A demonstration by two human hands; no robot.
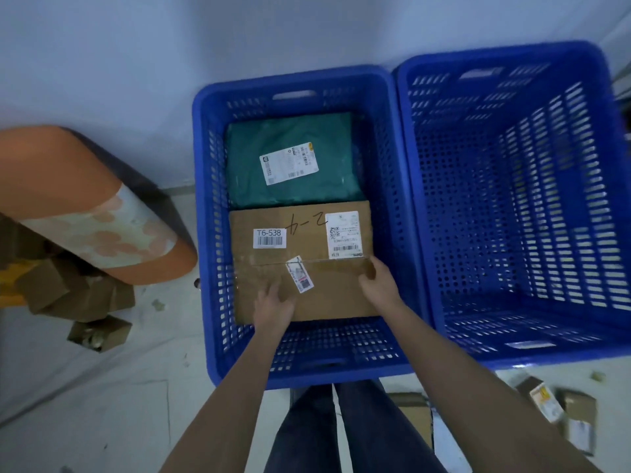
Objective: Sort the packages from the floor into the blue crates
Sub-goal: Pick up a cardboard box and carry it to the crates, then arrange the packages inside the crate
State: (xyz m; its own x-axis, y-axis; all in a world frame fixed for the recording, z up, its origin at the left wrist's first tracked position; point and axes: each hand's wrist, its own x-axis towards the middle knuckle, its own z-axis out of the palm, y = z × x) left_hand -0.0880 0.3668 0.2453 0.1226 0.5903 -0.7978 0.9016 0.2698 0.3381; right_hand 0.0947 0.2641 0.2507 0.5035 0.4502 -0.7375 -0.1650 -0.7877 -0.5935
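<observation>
Perforated blue plastic crates (505, 213), matt brown cardboard box (327, 295), slightly glossy green plastic mailer (290, 158) with paper label.

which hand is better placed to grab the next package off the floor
Right, probably. Packages lie by the right forearm; the other boxes sit farther left. Both hands, left and right, rest on the cardboard box.

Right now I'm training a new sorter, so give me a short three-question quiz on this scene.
1. True or false: the right-hand blue crate holds a package.
2. Which lies farther from the person in the left-hand blue crate: A) the green mailer bag, or B) the cardboard box?
3. Fill in: both the left hand and the right hand rest on the ____.

Key: 1. False, nothing shows inside it. 2. A. 3. cardboard box.
</observation>
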